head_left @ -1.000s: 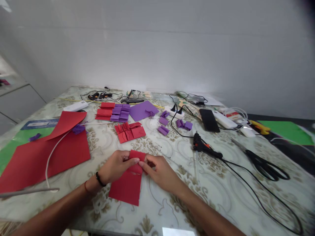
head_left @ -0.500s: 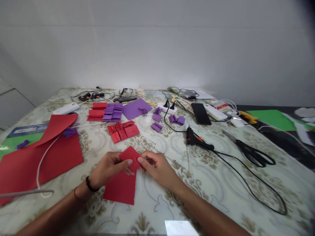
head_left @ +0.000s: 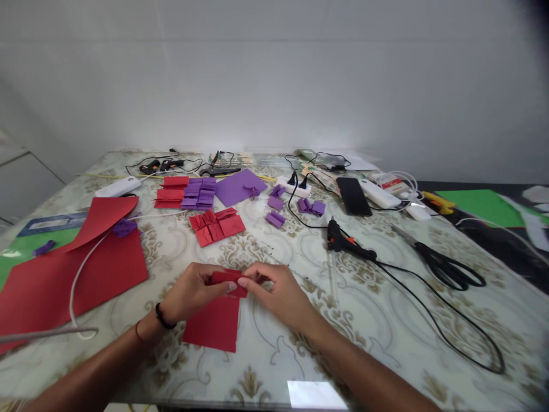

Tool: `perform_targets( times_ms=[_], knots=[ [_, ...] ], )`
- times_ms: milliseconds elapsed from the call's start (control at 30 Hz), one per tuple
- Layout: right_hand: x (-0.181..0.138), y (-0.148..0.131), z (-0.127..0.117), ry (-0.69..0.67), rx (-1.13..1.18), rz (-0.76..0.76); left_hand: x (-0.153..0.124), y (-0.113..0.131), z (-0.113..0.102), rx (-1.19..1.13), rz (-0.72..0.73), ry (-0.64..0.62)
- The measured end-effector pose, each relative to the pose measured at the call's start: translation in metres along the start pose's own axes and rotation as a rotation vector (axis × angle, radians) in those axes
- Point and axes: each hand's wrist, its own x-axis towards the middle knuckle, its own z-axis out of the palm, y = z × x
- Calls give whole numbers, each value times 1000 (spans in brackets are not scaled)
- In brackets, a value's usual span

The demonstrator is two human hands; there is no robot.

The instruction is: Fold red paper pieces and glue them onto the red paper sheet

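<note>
Glossy cream floral-patterned table [head_left: 266, 372]; grey wall [head_left: 274, 86] beyond its far edge. Between near edge and centre, small red paper piece [head_left: 221, 276] pinched between left hand [head_left: 199, 292] and right hand [head_left: 277, 294], over flat red paper rectangle [head_left: 214, 327]. Towards right edge, black-handled scissors [head_left: 429, 256]; right of centre, black glue gun [head_left: 351, 248]. Towards far edge, pleated purple paper block [head_left: 199, 193]. Since half a second earlier, broad face of small piece reduced to narrow band.
</note>
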Motion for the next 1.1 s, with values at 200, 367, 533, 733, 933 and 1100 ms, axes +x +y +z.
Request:
perform_targets(
  times_ms=[200, 367, 533, 733, 933, 1100],
  knots=[
    [0, -2, -5, 32, -36, -101, -1, 2, -1, 9, 97, 82],
    [-1, -6, -3, 8, -46, -69, -1, 2, -3, 22, 111, 110],
    [0, -5, -4, 15, -84, -75, 0, 3, -4, -18, 86, 128],
    [0, -5, -4, 54, -118, -116, 1, 5, 1, 235, 34, -10],
    [0, -5, -1, 33, -50, -48, 1, 5, 1, 276, 41, 16],
    [1, -2, -2, 50, -34, -49, 2, 2, 3, 274, 82, 19]
  ],
)
